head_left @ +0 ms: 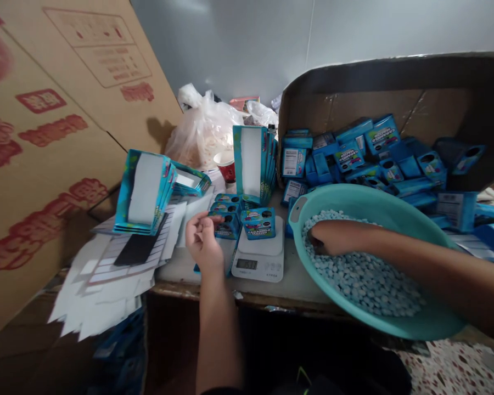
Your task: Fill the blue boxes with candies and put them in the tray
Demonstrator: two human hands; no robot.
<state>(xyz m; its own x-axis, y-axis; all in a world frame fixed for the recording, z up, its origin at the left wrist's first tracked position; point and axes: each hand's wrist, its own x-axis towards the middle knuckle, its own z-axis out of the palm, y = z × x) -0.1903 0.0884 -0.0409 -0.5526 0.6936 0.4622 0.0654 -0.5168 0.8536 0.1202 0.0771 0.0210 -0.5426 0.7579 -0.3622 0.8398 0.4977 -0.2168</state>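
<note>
My right hand reaches into a turquoise basin of small pale blue and white candies. Its fingers curl down into the candies and are partly hidden. My left hand is held beside several small blue candy boxes, its fingers curled in with the thumb against them. Nothing shows in its grip. To the right of these boxes, one blue candy box stands on a white kitchen scale with a lit display.
Stacked blue display trays stand behind the scale; more trays lean over papers at left. A large carton of blue boxes stands behind the basin. A paper cup and plastic bag sit at the back.
</note>
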